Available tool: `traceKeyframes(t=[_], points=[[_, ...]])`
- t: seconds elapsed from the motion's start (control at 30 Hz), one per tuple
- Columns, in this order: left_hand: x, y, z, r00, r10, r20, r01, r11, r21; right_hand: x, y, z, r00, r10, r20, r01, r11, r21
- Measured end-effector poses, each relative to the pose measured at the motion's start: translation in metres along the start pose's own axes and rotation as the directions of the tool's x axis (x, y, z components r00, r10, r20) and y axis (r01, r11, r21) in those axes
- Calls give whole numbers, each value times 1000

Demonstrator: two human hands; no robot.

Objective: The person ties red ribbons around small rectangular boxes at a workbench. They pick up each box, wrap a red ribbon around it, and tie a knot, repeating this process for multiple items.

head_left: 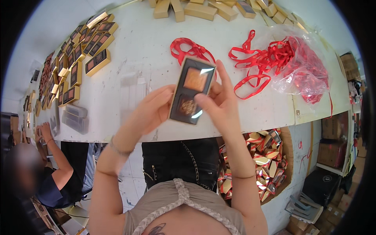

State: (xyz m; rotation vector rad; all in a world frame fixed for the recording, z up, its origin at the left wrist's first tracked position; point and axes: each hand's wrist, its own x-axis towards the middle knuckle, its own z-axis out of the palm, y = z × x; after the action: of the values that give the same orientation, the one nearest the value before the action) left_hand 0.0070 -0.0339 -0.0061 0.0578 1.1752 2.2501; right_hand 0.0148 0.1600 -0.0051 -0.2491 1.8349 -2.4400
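Both my hands hold a gold-edged box (182, 94) tilted above the white table (156, 51). Its dark front has two square windows, one over an orange-brown piece and one over a darker patterned piece, possibly mooncakes. Gripping the box's left edge is my left hand (156, 107), fingers partly hidden behind it. My right hand (224, 103) closes on the right edge, thumb lying across the front. Just behind the box lies a loose loop of red ribbon (174, 46). Farther right, more red ribbon loops (280, 55) spill from a clear plastic bag (309, 78).
Similar gold boxes (98, 62) are heaped at the left; plain gold boxes (200, 11) line the far edge. Clear plastic cases (74, 119) lie front left. A carton (289, 150) below the table holds several ribboned boxes. Another person (55, 176) works at the left.
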Motion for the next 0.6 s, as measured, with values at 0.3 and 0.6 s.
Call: traceKeyframes(t=[0.3, 0.6], points=[[-61, -33, -27, 652, 522, -550, -650, 758, -50, -52, 43, 35, 945, -233, 227, 307, 869, -387], [-40, -13, -32, 794, 413, -445, -411, 905, 107, 81, 7, -13, 853, -431, 294, 369, 99, -924]])
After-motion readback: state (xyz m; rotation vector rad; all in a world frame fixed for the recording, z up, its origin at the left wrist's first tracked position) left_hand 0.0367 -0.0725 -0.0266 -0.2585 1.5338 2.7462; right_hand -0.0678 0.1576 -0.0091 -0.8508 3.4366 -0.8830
